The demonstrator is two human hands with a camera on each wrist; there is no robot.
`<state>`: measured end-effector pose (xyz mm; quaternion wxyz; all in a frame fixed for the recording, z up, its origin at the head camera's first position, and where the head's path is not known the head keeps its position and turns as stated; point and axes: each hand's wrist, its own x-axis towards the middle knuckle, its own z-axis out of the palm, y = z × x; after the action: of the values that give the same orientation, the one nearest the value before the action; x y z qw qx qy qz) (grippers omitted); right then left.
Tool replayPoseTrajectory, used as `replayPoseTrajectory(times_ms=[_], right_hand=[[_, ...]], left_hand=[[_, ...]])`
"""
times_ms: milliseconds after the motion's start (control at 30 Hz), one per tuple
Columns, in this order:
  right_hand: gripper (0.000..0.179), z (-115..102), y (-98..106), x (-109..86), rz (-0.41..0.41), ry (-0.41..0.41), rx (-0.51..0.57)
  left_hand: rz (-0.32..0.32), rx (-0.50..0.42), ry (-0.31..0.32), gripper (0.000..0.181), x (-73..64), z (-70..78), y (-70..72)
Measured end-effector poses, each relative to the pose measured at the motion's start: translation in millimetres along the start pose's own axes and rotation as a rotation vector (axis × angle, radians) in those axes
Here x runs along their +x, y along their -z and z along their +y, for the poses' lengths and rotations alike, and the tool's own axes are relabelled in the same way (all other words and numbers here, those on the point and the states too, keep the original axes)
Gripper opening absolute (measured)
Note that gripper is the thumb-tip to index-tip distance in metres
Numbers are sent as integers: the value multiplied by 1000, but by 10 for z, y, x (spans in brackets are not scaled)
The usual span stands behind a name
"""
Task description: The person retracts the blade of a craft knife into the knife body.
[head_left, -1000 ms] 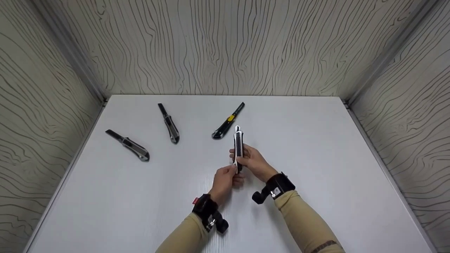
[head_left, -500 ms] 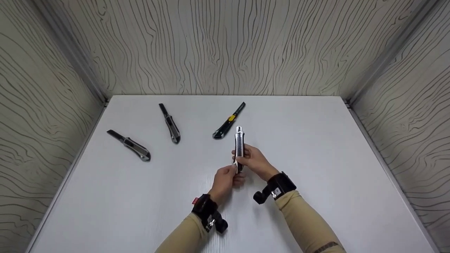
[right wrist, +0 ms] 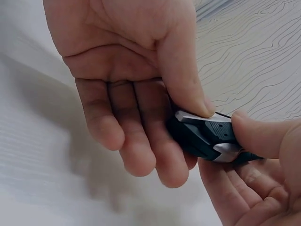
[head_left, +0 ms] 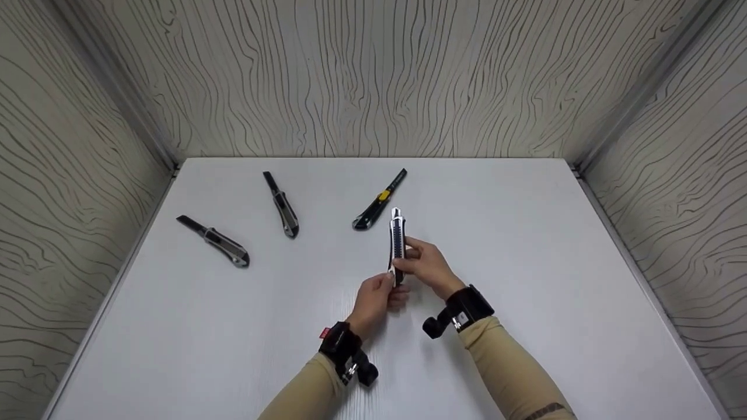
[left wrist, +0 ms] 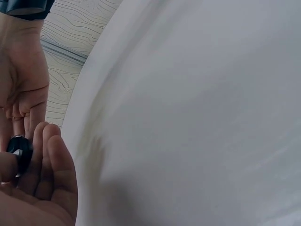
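Both hands hold one black and silver utility knife (head_left: 397, 239) upright in front of the body, its silver nose pointing away. My left hand (head_left: 373, 300) pinches the butt end between thumb and fingers. In the right wrist view, the left hand's thumb (right wrist: 183, 80) presses the silver edge while its other fingers hang loose below. Higher up the handle, my right hand (head_left: 429, 268) grips from the right side with its thumb on the front. Only the dark butt of the knife (left wrist: 21, 151) shows in the left wrist view, between the left hand's thumb and fingers.
Two grey and black utility knives lie on the white table (head_left: 525, 233): one at far left (head_left: 219, 242), another behind it (head_left: 283, 207). A black utility knife with a yellow slider (head_left: 379, 201) lies just beyond the held one. Wood-patterned panels (head_left: 373, 81) enclose the back and sides.
My right hand has shifted slightly to the right, and its fingertips no longer show past the knife's left side. The left hand and the knife stay almost still.
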<state>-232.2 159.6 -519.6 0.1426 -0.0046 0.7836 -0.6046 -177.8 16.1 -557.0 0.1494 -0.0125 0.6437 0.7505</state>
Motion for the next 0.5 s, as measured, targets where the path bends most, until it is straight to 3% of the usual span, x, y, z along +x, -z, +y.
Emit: replayPoseTrajectory(times_ms=[500], right_hand=[[53,101,152,-63,59,-14,-22]], left_hand=[[-106,64,14,37,20,17,-156]])
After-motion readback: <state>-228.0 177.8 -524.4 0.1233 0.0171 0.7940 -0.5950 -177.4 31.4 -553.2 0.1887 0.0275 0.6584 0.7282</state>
